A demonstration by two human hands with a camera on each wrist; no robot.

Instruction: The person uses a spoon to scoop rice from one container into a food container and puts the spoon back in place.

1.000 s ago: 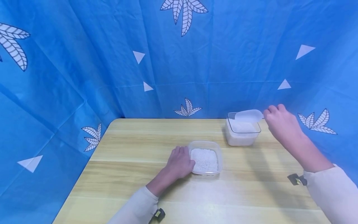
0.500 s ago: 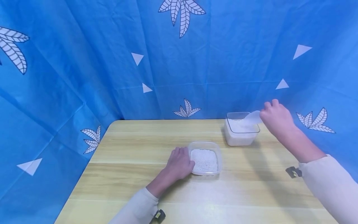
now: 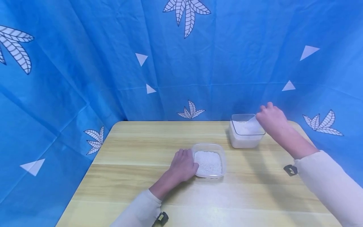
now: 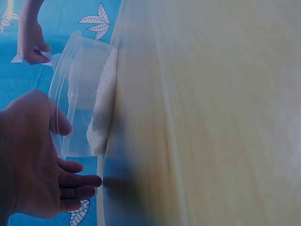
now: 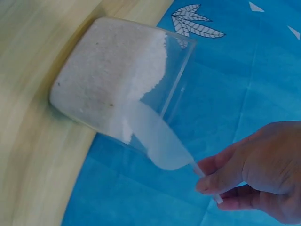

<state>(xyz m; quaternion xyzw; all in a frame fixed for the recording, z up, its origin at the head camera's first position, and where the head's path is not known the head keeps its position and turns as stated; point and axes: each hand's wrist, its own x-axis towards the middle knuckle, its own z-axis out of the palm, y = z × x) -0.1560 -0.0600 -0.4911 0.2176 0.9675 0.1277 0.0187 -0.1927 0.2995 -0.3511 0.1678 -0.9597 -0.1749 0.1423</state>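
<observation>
Dipping a white scoop [image 5: 157,136] into the clear box [image 3: 244,143], the right hand [image 5: 263,172] has its thumb and fingers pinched round the handle. That box stands near the tabletop's [image 3: 127,179] far edge, towards the far right corner, and holds white grains [image 5: 106,66] against its walls. Nearer the middle of the tabletop sits a clear tub [image 3: 210,175], also part-filled with white grains. At the tub's left side, the left hand [image 3: 182,165] holds the rim, thumb over it, other fingers fairly straight and partly spread from the thumb. Behind the far edge hangs a blue cloth [image 3: 170,66].
</observation>
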